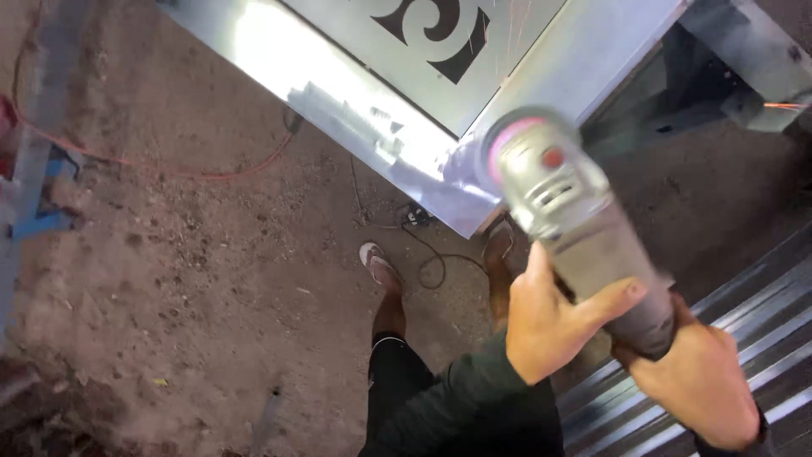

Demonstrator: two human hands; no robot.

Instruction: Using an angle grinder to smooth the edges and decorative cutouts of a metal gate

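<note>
A grey angle grinder [565, 216] points up and to the left, its disc [499, 144] at the corner of a shiny metal frame [372, 118]. My left hand [550, 317] wraps the grinder's body from the left, thumb lying across it. My right hand [698, 377] grips the rear end of the grinder at the lower right. The frame holds a metal panel [423, 51] with dark cut-out scroll shapes. Faint sparks streak over the panel.
Below lies a dirt floor [186, 262] with an orange cable [203, 173] and a black cord [431, 254]. My two feet in sandals stand under the frame's corner. Ribbed metal sheets [761, 296] lie at the right. A blue metal bracket [42, 195] sits at the far left.
</note>
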